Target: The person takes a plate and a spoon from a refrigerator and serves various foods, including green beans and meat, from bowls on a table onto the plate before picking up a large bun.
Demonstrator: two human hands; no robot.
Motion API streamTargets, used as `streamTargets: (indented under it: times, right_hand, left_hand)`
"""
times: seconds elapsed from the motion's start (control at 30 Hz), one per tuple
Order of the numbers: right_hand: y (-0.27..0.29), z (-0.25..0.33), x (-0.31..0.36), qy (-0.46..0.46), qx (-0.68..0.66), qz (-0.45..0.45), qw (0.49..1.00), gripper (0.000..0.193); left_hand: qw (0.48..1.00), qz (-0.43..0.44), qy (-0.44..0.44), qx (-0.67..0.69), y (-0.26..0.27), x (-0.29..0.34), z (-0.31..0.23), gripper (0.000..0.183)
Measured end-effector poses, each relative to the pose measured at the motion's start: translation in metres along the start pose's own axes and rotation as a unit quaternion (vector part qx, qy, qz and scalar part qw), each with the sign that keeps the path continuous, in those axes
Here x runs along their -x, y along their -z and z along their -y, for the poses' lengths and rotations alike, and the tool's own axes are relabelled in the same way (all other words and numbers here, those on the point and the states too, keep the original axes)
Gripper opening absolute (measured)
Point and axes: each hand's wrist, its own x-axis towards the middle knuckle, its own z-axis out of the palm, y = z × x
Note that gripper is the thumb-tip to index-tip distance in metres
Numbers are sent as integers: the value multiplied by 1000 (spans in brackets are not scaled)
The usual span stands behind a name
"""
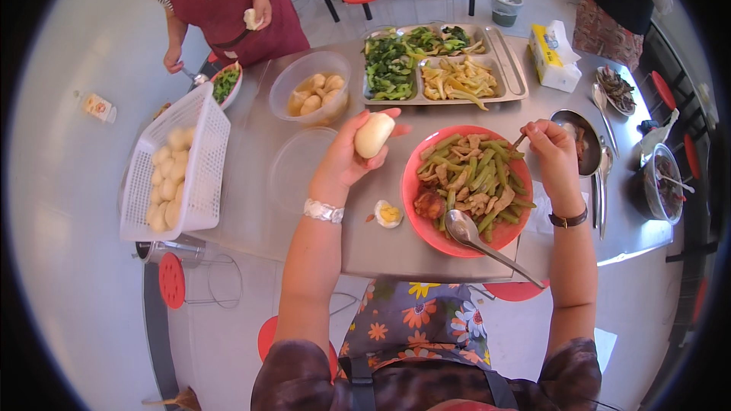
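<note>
My left hand (344,158) is raised over the table with a pale steamed bun (374,135) held in its fingers. At the right rim of a red bowl (412,217), my right hand (557,158) pinches a thin brown stick-like thing (520,141) whose end reaches the food; its kind is unclear. The bowl holds green beans with meat slices (476,175) and a dark reddish-brown piece (429,204). A metal spoon (487,247) rests in it, handle over the near rim. Between my left forearm and the bowl lies a half-eaten boiled egg (388,214).
A white basket (209,175) of buns stands left, near a clear tub (278,99) of round food in broth. Beyond the bowl is a divided metal tray (512,68) of vegetables. Tissues (557,61) and a dark bowl (590,160) are right. A person in a maroon apron (228,15) stands far left.
</note>
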Motion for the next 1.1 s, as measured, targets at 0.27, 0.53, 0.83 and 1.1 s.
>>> streamTargets:
  times: [0.27,0.53,0.83,1.1]
  right_hand:
    - [18,-13,-4,-3,-63,-4,998,10]
    - [15,-10,-3,-4,-79,15,997,12]
    - [8,-6,-2,-12,-62,18,998,9]
    - [4,5,5,10,-41,40,998,11]
  left_hand:
    - [996,-51,75,-18,5,-43,-9,43]
    - [996,-54,67,8,9,-55,-6,36]
    - [995,-57,80,6,3,-70,-2,35]
    - [999,20,-3,-44,-1,-11,-12,42]
